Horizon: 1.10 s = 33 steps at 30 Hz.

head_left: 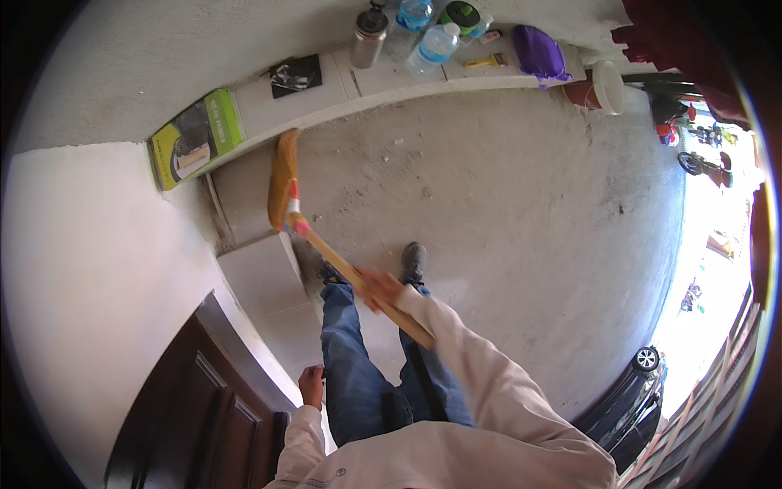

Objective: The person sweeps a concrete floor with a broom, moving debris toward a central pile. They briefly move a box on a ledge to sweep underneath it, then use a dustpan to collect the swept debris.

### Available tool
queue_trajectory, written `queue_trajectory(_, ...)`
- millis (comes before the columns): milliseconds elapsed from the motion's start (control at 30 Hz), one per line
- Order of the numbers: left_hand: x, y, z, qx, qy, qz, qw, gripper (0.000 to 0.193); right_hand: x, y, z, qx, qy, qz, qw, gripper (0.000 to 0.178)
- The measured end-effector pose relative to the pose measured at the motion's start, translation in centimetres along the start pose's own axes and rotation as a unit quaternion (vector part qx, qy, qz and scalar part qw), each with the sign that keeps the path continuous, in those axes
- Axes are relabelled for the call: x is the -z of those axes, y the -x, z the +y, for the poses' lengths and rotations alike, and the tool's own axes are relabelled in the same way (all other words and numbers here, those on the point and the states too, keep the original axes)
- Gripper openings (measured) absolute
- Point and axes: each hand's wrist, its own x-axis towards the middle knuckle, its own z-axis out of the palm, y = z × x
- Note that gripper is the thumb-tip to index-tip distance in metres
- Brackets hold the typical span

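My right hand [380, 289] is wrapped round the wooden handle of a broom [283, 183], in front of my legs. The handle slants up to the left, and the straw-coloured bristle head is over the dusty floor beside the ledge. Red and white bands show where the head joins the handle. My left hand [312, 385] hangs by my left thigh, fingers curled in, with no object showing in it. Bits of debris [398, 142] lie scattered on the concrete floor [505, 212] beyond the broom.
A tiled ledge [338, 106] carries a green box [195, 138], bottles [436, 50], a paintbrush [489, 61] and a purple bag [539, 53]. A bucket [599, 88] stands at its right end. A step [265, 273] and dark door [195, 407] are left; a car [627, 403] is right.
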Motion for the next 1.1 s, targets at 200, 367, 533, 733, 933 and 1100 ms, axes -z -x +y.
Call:
queue_trajectory(200,-5.5,5.5,-1.4,-0.043,0.072,0.049,0.995,0.024,2.5,-0.2,5.8,-0.088,-0.251,0.05,0.963,0.062)
queue_trajectory(367,-8.9,7.4,-2.8,-0.065,0.041,0.114,0.99,0.026,7.9,8.8,7.6,-0.143,-0.193,0.181,0.954,0.066)
queue_trajectory(533,-10.1,9.5,-6.9,-0.053,0.033,0.125,0.99,0.026,7.3,20.3,4.7,-0.13,0.022,0.124,0.984,0.067)
queue_trajectory(733,-10.7,9.4,-11.9,-0.002,0.056,0.125,0.991,0.028,2.4,22.2,3.5,-0.124,-0.075,0.019,0.989,0.069)
queue_trajectory(933,-9.2,4.8,-10.5,0.011,0.094,0.097,0.991,0.027,1.2,6.6,10.4,-0.109,-0.077,0.105,0.985,0.061)
queue_trajectory(1100,-6.4,3.9,-7.1,-0.055,0.119,0.063,0.989,0.021,4.9,11.7,14.0,-0.125,-0.085,0.18,0.972,0.057)
